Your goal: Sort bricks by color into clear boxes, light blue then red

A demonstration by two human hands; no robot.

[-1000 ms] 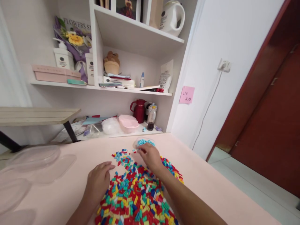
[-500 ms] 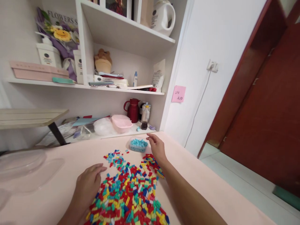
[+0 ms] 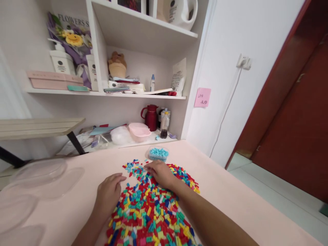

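Note:
A wide heap of small coloured plastic bricks (image 3: 151,212), red, yellow, green and blue, lies on the pale pink table (image 3: 230,194). My left hand (image 3: 109,193) rests flat at the heap's left edge with its fingers stretched out. Over the heap's far edge, my right hand (image 3: 160,172) lies palm down with its fingertips on the bricks; whether it pinches one is hidden. Just beyond it stands a small clear tub (image 3: 158,153) filled with light blue bricks.
Clear plastic lids (image 3: 38,181) lie at the table's left. Behind the table a white shelf unit (image 3: 102,92) holds a red jug (image 3: 151,117), a pink bowl (image 3: 139,131), bottles and boxes. A wooden bench (image 3: 38,125) stands left; a red door (image 3: 294,119) is right.
My right hand has come back from beside the blue tub and settled on the heap's far edge. My left hand has stayed at the heap's left side.

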